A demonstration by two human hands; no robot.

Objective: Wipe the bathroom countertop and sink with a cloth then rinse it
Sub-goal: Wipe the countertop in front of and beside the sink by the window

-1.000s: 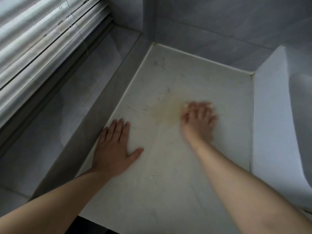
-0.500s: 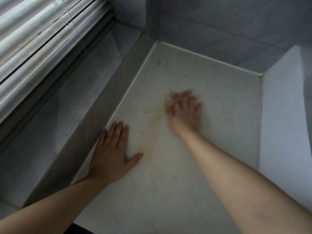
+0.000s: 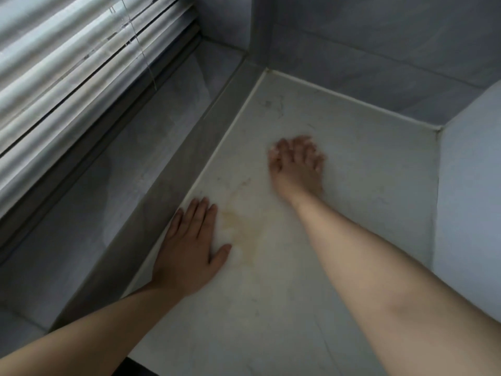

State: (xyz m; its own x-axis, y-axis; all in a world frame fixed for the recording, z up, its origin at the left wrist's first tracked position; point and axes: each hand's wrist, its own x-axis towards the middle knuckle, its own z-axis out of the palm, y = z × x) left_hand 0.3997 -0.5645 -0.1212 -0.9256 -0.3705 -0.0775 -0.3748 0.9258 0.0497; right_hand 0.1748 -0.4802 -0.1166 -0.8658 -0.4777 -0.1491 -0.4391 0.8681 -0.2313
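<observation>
The white marble countertop [image 3: 366,185] fills the middle of the view. A yellowish stain [image 3: 241,232] lies on it just right of my left hand [image 3: 189,251], which rests flat, palm down, fingers apart, at the counter's left edge. My right hand [image 3: 296,164] presses on the counter farther back, fingers bent and blurred by motion. A small pale bit shows at its fingertips; I cannot make out whether a cloth is under the hand. The white side of the raised sink [image 3: 471,185] stands at the right.
A grey ledge [image 3: 151,164] runs along the counter's left side below the window blinds [image 3: 67,63]. Grey tiled walls [image 3: 379,50] close the back corner. Thin dark marks [image 3: 276,104] dot the far left corner of the counter.
My right hand has swept from over the stain to the left and farther back, leaving the stain uncovered. My left hand has stayed flat in place.
</observation>
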